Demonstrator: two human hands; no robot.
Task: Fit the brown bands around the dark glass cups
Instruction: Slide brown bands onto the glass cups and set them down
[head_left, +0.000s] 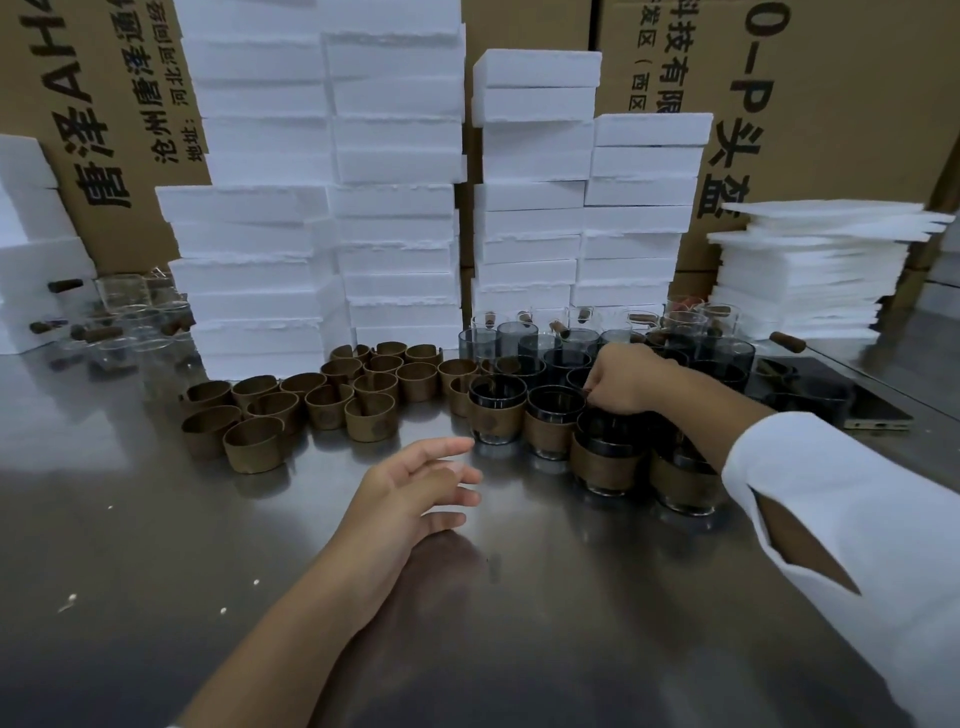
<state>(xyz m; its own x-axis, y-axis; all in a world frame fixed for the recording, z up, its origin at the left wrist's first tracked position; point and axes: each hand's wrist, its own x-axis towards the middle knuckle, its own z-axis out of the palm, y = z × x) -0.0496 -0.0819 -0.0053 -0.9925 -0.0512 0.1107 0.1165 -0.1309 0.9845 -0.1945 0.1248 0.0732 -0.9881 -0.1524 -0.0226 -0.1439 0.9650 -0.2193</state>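
Several loose brown bands (322, 400) stand in a cluster on the steel table (156, 519), left of centre. Right of them stand several dark glass cups; the front ones, such as a banded cup (496, 415), wear brown bands, and the bare dark cups (540, 348) behind them have none. My right hand (623, 384) reaches over the cups with its fingers curled down on the rim of a banded cup (605, 460). My left hand (421, 488) hovers over the table in front of the cups, fingers spread and relaxed, holding nothing.
Tall stacks of white foam boxes (322, 208) rise just behind the bands and cups, with cardboard cartons (831, 104) behind them. Clear glass mugs (124, 312) sit at the far left. Foam sheets (810, 270) pile at the right, beside a flat dark tray (852, 405).
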